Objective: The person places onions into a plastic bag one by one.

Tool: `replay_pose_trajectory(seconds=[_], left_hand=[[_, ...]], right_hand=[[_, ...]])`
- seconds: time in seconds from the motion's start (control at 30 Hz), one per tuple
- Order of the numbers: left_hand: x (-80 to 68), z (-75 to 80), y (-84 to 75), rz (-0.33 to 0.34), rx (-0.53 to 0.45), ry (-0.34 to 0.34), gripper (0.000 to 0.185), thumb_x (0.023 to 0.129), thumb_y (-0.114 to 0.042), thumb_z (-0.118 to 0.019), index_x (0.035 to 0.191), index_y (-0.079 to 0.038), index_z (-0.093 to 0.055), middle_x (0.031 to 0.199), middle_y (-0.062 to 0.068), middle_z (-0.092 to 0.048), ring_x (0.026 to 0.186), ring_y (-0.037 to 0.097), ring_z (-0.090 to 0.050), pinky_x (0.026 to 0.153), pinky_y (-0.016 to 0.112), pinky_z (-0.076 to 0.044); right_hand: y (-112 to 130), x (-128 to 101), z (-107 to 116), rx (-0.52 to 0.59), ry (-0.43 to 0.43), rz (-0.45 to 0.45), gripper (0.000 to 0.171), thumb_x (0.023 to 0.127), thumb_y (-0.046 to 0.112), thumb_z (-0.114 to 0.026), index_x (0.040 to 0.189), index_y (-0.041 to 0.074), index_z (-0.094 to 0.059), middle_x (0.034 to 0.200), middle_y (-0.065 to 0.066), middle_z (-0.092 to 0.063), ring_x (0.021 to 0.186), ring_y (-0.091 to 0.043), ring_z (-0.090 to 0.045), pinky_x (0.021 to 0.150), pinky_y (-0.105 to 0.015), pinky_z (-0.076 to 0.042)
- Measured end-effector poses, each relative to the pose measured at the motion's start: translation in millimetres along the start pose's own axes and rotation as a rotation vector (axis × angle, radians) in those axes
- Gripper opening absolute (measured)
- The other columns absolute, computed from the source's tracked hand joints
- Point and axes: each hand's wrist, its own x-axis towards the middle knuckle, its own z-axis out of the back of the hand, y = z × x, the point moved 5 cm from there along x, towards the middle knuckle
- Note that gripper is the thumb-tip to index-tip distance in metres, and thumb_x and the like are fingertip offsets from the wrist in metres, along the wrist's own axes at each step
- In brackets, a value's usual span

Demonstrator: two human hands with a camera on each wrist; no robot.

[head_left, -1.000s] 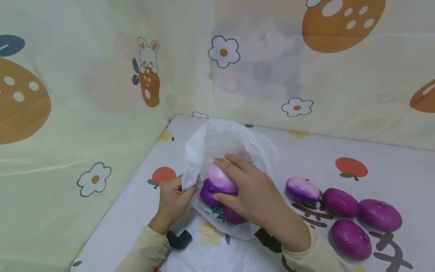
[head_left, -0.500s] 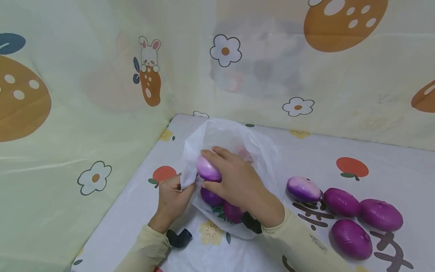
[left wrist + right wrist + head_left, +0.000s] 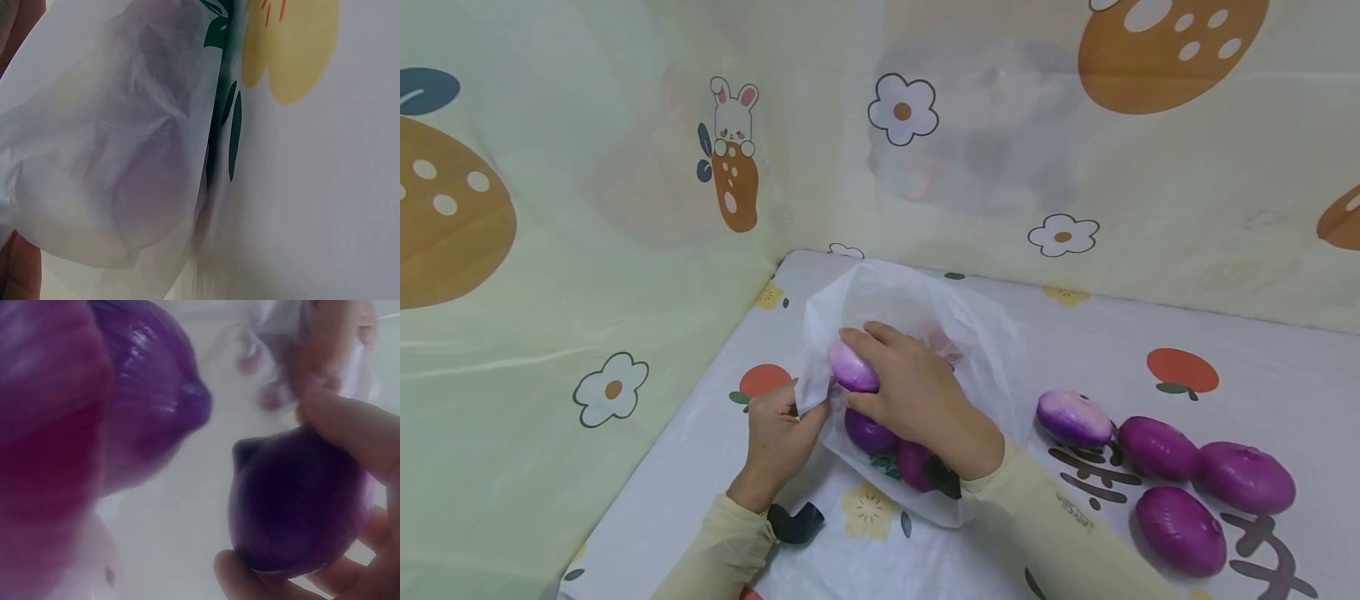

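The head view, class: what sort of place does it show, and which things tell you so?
Probably an indoor corner screened off for tabletop work: cartoon-printed sheeting rises on two sides, a flower-patterned cover lies over the flat surface, and purple onions lie beside a white bag.

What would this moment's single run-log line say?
left hand: holds plastic bag; right hand: holds purple onion at bag opening; tablecloth: four onions

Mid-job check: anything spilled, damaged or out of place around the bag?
Nothing stands out. The left hand grips the edge of the white bag, the right hand holds an onion at its opening, and four loose onions on the cloth show no visible damage.
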Motion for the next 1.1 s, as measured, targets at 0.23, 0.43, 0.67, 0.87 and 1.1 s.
replay_pose_trajectory(seconds=[0.23,0.43,0.67,0.87,1.1], left_hand=[[0.7,0.8,-0.7,0.016,-0.004,-0.018,0.016,0.083,0.002,-0.078,0.07,-0.006,-0.073,0.055,-0.002,-0.057,0.055,0.005,-0.044,0.048,0.019,-0.036],[0.4,1.4,0.1,0.007,0.005,-0.025,0.012,0.082,0.003,-0.079,0.074,-0.005,-0.076,0.058,-0.001,-0.064,0.056,0.004,-0.047,0.049,0.019,-0.041],[0.5,1.2,1.9,0.022,-0.013,-0.017,0.008,0.083,0.002,-0.079,0.079,-0.004,-0.078,0.062,-0.001,-0.067,0.057,0.005,-0.048,0.05,0.019,-0.042],[0.6,1.1,1.4,0.006,0.001,-0.01,0.009,0.081,0.005,-0.078,0.078,-0.004,-0.077,0.061,0.0,-0.066,0.057,0.005,-0.047,0.049,0.019,-0.04],[0.9,0.3,1.8,0.012,0.001,-0.009,0.01,0.082,0.003,-0.079,0.076,-0.004,-0.076,0.062,0.002,-0.067,0.056,0.006,-0.047,0.05,0.019,-0.04]], right_hand=[[-6,7,-13,-0.02,0.065,-0.024,0.068,0.085,0.032,-0.086,0.146,0.016,-0.06,0.143,-0.018,-0.061,0.121,-0.036,-0.065,0.098,-0.052,-0.054],[-9,10,-21,-0.023,0.122,-0.051,0.07,0.086,0.033,-0.086,0.148,0.015,-0.058,0.144,-0.019,-0.06,0.121,-0.036,-0.065,0.1,-0.051,-0.054],[-11,12,-28,0.005,0.148,-0.06,0.068,0.089,0.032,-0.082,0.149,0.014,-0.056,0.142,-0.019,-0.06,0.118,-0.035,-0.065,0.098,-0.052,-0.055],[-13,12,-31,0.083,0.204,-0.094,0.066,0.093,0.029,-0.062,0.155,0.01,-0.048,0.147,-0.023,-0.055,0.123,-0.038,-0.061,0.102,-0.055,-0.051],[-15,13,-33,0.089,0.222,-0.069,0.064,0.094,0.024,-0.069,0.152,0.006,-0.05,0.147,-0.029,-0.052,0.128,-0.043,-0.059,0.105,-0.058,-0.049]])
